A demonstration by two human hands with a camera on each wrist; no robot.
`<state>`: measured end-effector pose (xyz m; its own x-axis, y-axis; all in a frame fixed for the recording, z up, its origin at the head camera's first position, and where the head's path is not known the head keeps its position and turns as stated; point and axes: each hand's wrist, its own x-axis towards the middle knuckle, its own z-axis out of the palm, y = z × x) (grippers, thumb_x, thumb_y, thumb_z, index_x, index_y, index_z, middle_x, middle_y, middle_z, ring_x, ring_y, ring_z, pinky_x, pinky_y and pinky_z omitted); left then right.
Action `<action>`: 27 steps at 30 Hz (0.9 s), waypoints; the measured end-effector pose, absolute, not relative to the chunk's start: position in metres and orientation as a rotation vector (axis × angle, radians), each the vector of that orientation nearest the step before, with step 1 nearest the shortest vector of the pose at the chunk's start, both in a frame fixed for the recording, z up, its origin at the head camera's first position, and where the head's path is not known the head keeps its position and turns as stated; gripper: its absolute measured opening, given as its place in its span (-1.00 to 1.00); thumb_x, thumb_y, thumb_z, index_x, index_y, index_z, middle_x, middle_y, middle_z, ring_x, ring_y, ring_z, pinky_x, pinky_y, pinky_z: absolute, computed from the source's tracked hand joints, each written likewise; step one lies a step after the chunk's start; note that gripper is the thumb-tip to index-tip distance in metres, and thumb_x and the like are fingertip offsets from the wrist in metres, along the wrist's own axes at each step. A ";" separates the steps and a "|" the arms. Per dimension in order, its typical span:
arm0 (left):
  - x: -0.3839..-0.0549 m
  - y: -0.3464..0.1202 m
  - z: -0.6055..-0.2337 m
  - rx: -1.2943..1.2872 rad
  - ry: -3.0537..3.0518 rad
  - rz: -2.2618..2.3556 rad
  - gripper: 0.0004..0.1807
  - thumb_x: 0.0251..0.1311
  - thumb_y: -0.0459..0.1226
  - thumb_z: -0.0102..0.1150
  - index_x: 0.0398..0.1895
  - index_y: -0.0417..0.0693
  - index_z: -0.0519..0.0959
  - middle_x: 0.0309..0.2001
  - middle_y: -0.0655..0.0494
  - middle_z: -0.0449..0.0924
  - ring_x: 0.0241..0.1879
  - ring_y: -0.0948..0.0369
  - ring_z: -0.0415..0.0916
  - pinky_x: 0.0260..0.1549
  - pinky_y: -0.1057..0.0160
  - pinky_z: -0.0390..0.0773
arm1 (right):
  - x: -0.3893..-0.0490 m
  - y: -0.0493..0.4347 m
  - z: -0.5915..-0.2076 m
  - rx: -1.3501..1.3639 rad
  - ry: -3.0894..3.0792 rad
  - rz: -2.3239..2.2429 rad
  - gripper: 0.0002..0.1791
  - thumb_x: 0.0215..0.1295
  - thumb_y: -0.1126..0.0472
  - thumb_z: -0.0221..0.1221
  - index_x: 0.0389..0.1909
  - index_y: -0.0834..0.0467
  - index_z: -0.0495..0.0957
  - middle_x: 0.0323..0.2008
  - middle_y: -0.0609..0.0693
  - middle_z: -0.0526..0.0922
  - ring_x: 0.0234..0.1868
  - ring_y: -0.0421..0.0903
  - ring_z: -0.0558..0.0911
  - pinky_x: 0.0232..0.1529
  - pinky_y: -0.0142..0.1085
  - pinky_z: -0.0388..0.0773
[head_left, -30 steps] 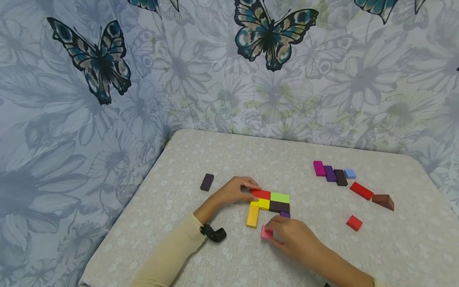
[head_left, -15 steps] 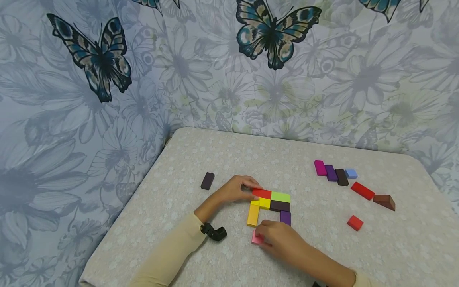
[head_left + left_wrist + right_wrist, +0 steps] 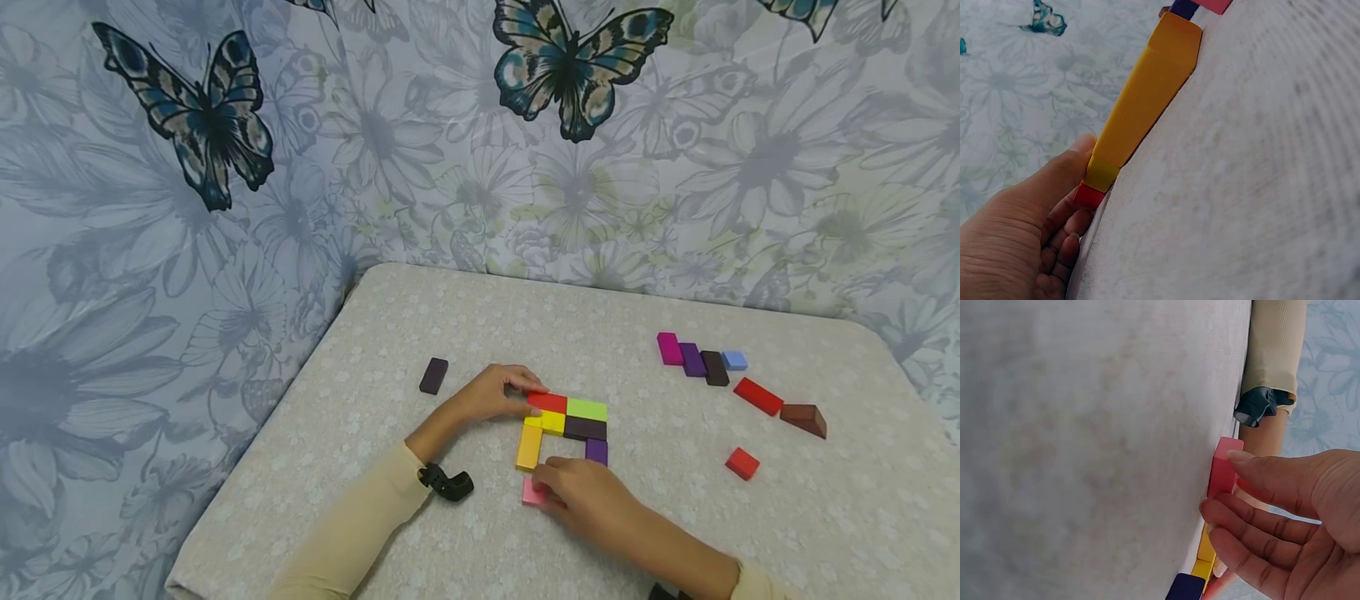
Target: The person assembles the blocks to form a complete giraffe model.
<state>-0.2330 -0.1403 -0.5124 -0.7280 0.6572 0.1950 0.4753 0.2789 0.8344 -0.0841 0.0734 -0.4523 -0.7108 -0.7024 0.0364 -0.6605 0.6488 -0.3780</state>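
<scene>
My right hand pinches a pink block between thumb and fingers, just below the near end of an orange-yellow block. In the right wrist view the thumb lies on that pink block. My left hand steadies a cluster at its left edge, thumb by a yellow block and fingertips at a red block. The left wrist view has the thumb against the yellow block. A lime block, a dark block and a purple block make up the cluster's right side.
One dark block lies left of the hands. On the right are a magenta block, a light blue block, a long red block, a brown wedge and a small red block. Patterned walls stand behind the table.
My right hand has shifted left with the pink block, from below the purple block to beneath the orange-yellow one, uncovering more of the purple block. The left hand stays put.
</scene>
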 end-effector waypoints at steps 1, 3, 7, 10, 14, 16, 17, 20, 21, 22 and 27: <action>-0.233 -0.140 -0.512 1.053 2.355 1.436 -0.60 0.11 -0.23 0.53 0.05 -0.06 0.75 -0.03 0.17 0.70 -0.01 0.27 0.58 0.06 0.24 0.55 | -0.085 0.072 -0.453 -1.135 2.746 -0.557 -0.80 0.15 0.23 0.48 -0.24 0.07 0.68 -0.36 -0.18 0.67 -0.44 -0.35 0.47 -0.34 -0.40 0.55; -0.233 -0.140 -0.513 1.047 2.357 1.440 -0.59 0.10 -0.23 0.54 0.05 -0.06 0.75 -0.03 0.18 0.70 -0.01 0.28 0.58 0.06 0.25 0.54 | -0.087 0.070 -0.453 -1.131 2.741 -0.554 -0.80 0.14 0.23 0.48 -0.24 0.08 0.68 -0.40 -0.19 0.64 -0.47 -0.34 0.44 -0.37 -0.42 0.53; -0.231 -0.140 -0.509 1.031 2.358 1.444 -0.59 0.09 -0.25 0.54 0.05 -0.08 0.75 -0.03 0.15 0.71 -0.01 0.27 0.59 0.07 0.24 0.54 | -0.089 0.066 -0.451 -1.144 2.740 -0.559 -0.80 0.14 0.24 0.49 -0.26 0.10 0.68 -0.45 -0.20 0.60 -0.51 -0.33 0.40 -0.41 -0.46 0.47; -0.231 -0.139 -0.509 1.021 2.362 1.432 -0.60 0.10 -0.25 0.54 0.05 -0.07 0.75 -0.04 0.17 0.70 -0.02 0.28 0.58 0.07 0.24 0.54 | -0.090 0.064 -0.450 -1.159 2.747 -0.560 -0.82 0.16 0.24 0.48 -0.27 0.10 0.67 -0.45 -0.19 0.61 -0.50 -0.33 0.41 -0.41 -0.46 0.47; -0.235 -0.139 -0.512 1.029 2.369 1.417 -0.60 0.10 -0.23 0.54 0.05 -0.03 0.75 -0.04 0.22 0.70 -0.02 0.32 0.58 0.06 0.27 0.54 | -0.091 0.062 -0.450 -1.181 2.756 -0.558 -0.83 0.17 0.25 0.47 -0.27 0.11 0.67 -0.45 -0.18 0.62 -0.50 -0.33 0.41 -0.40 -0.46 0.47; -0.235 -0.139 -0.512 1.042 2.371 1.417 -0.59 0.10 -0.23 0.54 0.05 -0.04 0.75 -0.04 0.21 0.70 -0.03 0.31 0.58 0.05 0.27 0.54 | -0.092 0.062 -0.450 -1.193 2.762 -0.551 -0.83 0.17 0.24 0.47 -0.27 0.10 0.67 -0.45 -0.18 0.62 -0.50 -0.33 0.41 -0.41 -0.47 0.47; -0.235 -0.139 -0.512 1.046 2.373 1.415 -0.59 0.10 -0.22 0.54 0.05 -0.04 0.75 -0.05 0.22 0.70 -0.03 0.31 0.58 0.04 0.27 0.55 | -0.092 0.061 -0.451 -1.199 2.765 -0.550 -0.83 0.17 0.24 0.47 -0.27 0.10 0.67 -0.45 -0.18 0.61 -0.50 -0.33 0.41 -0.41 -0.47 0.46; -0.235 -0.139 -0.512 1.045 2.378 1.411 -0.60 0.10 -0.22 0.54 0.04 -0.03 0.75 -0.05 0.23 0.70 -0.04 0.31 0.58 0.03 0.27 0.55 | -0.093 0.061 -0.451 -1.211 2.773 -0.542 -0.82 0.17 0.23 0.47 -0.30 0.09 0.65 -0.45 -0.17 0.61 -0.51 -0.33 0.40 -0.43 -0.47 0.45; -0.235 -0.139 -0.512 1.042 2.380 1.410 -0.60 0.10 -0.22 0.54 0.04 -0.02 0.75 -0.06 0.24 0.70 -0.04 0.31 0.58 0.03 0.27 0.55 | -0.094 0.060 -0.451 -1.211 2.775 -0.538 -0.82 0.17 0.22 0.47 -0.30 0.09 0.65 -0.45 -0.17 0.61 -0.51 -0.33 0.40 -0.43 -0.48 0.45; -0.235 -0.139 -0.512 1.038 2.381 1.407 -0.60 0.10 -0.22 0.54 0.05 -0.02 0.75 -0.06 0.25 0.70 -0.04 0.31 0.57 0.03 0.27 0.54 | -0.094 0.060 -0.451 -1.210 2.775 -0.535 -0.82 0.16 0.22 0.48 -0.31 0.09 0.64 -0.46 -0.17 0.61 -0.51 -0.34 0.40 -0.43 -0.48 0.45; -0.234 -0.139 -0.514 1.017 2.381 1.400 -0.60 0.10 -0.22 0.54 0.05 0.00 0.75 -0.05 0.28 0.70 -0.02 0.33 0.57 0.06 0.27 0.53 | -0.094 0.060 -0.450 -1.181 2.774 -0.501 -0.81 0.16 0.20 0.48 -0.31 0.10 0.65 -0.50 -0.18 0.58 -0.54 -0.33 0.39 -0.45 -0.47 0.44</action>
